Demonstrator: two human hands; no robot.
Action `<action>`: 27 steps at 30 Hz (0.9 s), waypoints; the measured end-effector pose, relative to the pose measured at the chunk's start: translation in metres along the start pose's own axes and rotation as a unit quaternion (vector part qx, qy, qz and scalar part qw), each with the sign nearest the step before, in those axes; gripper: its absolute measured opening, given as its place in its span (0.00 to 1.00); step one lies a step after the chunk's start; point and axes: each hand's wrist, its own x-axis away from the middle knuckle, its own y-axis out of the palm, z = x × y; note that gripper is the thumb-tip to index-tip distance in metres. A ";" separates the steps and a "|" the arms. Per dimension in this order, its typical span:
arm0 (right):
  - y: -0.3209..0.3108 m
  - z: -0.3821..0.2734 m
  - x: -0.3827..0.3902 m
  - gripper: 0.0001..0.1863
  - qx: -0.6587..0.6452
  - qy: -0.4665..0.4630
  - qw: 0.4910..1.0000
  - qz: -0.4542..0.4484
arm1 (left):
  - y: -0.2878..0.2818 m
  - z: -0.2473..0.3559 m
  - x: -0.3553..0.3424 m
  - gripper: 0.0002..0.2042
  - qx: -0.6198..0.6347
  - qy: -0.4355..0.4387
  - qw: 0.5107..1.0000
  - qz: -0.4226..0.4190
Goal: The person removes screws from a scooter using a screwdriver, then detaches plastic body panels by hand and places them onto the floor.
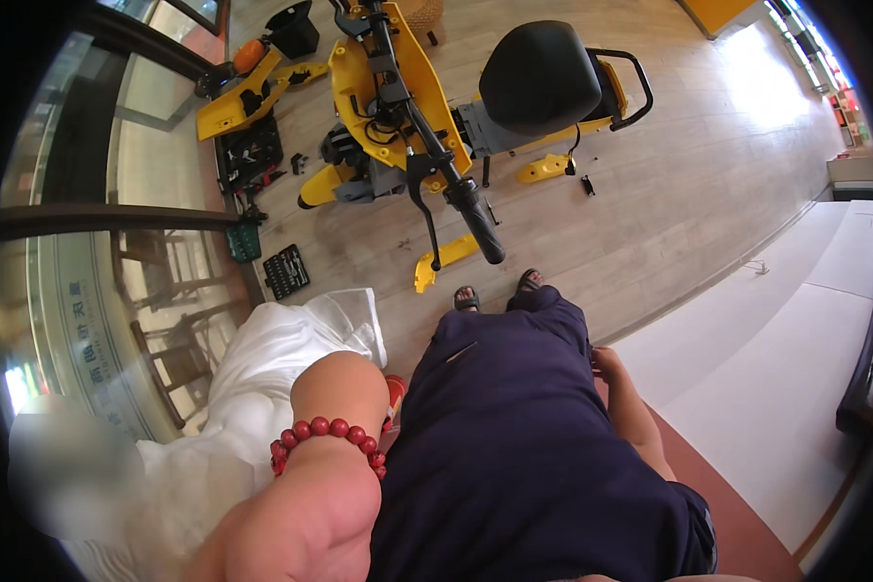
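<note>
My left hand (296, 533) is raised close to the camera at the bottom, with a red bead bracelet (332, 428) round its wrist. Its fingers are out of sight, so whatever it touches cannot be seen. On the right, my right hand (606, 363) rests low beside my dark trousers (514, 378), by the edge of a red-brown seat (669, 441). Those fingers are curled and partly hidden against the leg; anything in them is too small to make out. Beyond my sandalled feet stands a partly dismantled yellow scooter (412, 82) with a black seat (538, 78) and a black handlebar grip (475, 218).
Loose yellow panels (446, 260) lie on the wooden floor. An open black socket set (285, 271) and a tool case (249, 155) are at the left, near glass doors. A person in white (272, 349) sits close on my left. A white counter (737, 369) runs along the right.
</note>
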 end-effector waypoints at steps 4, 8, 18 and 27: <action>-0.017 -0.009 -0.009 0.12 -0.008 0.009 1.000 0.002 | 0.005 -0.001 0.009 0.07 -0.114 -0.101 0.977 -0.151; -0.045 -0.033 -0.030 0.13 -0.013 -0.003 1.000 0.005 | 0.030 -0.052 0.023 0.05 -0.088 -0.077 0.973 -0.198; -0.179 -0.066 -0.078 0.17 -0.042 0.006 0.999 0.019 | 0.103 -0.160 0.069 0.05 -0.051 -0.063 0.969 -0.232; -0.285 -0.092 -0.093 0.19 -0.058 -0.006 0.998 0.023 | 0.186 -0.275 0.122 0.05 -0.004 -0.091 0.979 -0.182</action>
